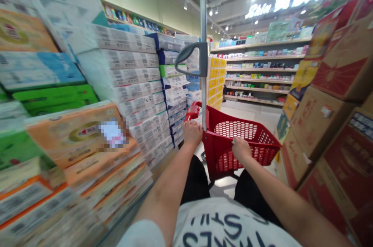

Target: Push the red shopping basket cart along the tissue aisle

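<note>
A red plastic shopping cart (pixel 215 153) with a perforated basket stands right in front of my body, turned to the right. My left hand (pixel 192 132) is closed around the red push handle, near the base of a tall metal pole (pixel 204 99). That pole rises from the cart and carries a grey loop-shaped grip (pixel 190 58), which neither hand touches. Farther right, my right hand (pixel 241 149) is curled over the basket's near rim, its fingertips partly hidden.
Stacked tissue packs (pixel 84 134) and white packaged goods (pixel 136 72) line the left side closely. Cardboard cartons (pixel 309 118) crowd the right. Beyond the cart, pale floor (pixel 247 109) leads to shelves of small boxed goods (pixel 262 56). Yellow boxes (pixel 215 79) stand ahead.
</note>
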Action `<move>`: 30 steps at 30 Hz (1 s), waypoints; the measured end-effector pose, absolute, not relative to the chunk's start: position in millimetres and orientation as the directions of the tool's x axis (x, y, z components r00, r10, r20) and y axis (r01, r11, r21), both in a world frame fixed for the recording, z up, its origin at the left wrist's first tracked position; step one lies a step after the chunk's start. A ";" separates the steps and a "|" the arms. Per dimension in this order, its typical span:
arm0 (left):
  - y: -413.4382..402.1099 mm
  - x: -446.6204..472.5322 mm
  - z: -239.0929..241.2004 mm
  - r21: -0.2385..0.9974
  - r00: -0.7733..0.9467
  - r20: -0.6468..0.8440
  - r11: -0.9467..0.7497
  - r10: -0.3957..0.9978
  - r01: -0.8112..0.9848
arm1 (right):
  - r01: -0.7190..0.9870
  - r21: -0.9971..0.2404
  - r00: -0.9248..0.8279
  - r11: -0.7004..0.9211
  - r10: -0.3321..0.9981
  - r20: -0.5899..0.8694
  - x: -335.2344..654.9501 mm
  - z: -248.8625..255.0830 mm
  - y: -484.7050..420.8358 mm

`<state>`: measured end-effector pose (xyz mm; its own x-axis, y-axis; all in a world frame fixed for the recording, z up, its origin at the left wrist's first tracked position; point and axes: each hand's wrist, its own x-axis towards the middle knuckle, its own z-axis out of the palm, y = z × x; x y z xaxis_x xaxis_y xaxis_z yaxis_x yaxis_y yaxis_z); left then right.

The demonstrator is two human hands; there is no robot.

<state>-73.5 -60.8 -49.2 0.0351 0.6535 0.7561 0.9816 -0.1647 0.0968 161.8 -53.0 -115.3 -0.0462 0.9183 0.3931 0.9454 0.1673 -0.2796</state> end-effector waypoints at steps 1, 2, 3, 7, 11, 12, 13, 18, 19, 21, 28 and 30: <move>-61.6 -73.6 -49.2 0.104 0.029 0.756 -0.164 0.654 0.981 | 0.939 -0.288 -0.067 0.190 0.919 0.390 151.8 -111.8 -53.3; -62.4 -74.1 -49.3 0.108 0.032 0.755 -0.173 0.655 0.979 | 0.927 -0.298 -0.097 0.226 0.915 0.392 141.7 -108.5 -53.8; -63.2 -74.8 -49.5 0.111 0.037 0.753 -0.182 0.657 0.977 | 0.913 -0.310 -0.128 0.264 0.908 0.398 132.4 -105.4 -54.4; -65.1 -78.8 -51.2 0.091 0.060 0.755 -0.195 0.653 0.977 | 0.877 -0.344 -0.173 0.336 0.887 0.427 112.7 -100.8 -55.0; -64.8 -83.4 -52.3 0.102 0.056 0.745 -0.196 0.665 0.975 | 0.820 -0.350 -0.257 0.453 0.838 0.482 121.9 -110.0 -49.9; -64.9 -84.6 -52.4 0.107 0.057 0.740 -0.201 0.670 0.974 | 0.799 -0.352 -0.282 0.488 0.820 0.498 125.6 -113.1 -48.6; -65.2 -85.8 -52.5 0.111 0.059 0.737 -0.207 0.673 0.972 | 0.780 -0.355 -0.299 0.515 0.806 0.511 128.7 -115.9 -47.5; -65.9 -92.5 -53.0 0.110 0.062 0.754 -0.219 0.654 0.969 | 0.786 -0.415 -0.245 0.459 0.847 0.472 122.6 -114.5 -44.7; -65.0 -94.2 -52.9 0.110 0.063 0.757 -0.222 0.650 0.969 | 0.798 -0.429 -0.222 0.424 0.867 0.445 116.9 -111.5 -44.2; -61.7 -98.1 -52.8 0.111 0.062 0.763 -0.225 0.643 0.968 | 0.810 -0.440 -0.203 0.388 0.889 0.410 103.7 -105.8 -42.7; -46.7 -110.0 -59.1 0.107 0.048 0.794 -0.216 0.607 0.971 | 0.768 -0.290 -0.286 0.571 0.711 0.643 81.7 -122.9 -31.3; -40.9 -113.6 -62.7 0.094 0.052 0.812 -0.218 0.582 0.972 | 0.744 -0.243 -0.297 0.622 0.634 0.714 81.3 -131.8 -25.7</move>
<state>-113.6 -40.9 -62.7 0.0521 0.5816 0.8118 0.9715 -0.2177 0.0936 81.3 -25.7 -131.8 -0.2968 0.6336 0.7145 0.7444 0.6222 -0.2425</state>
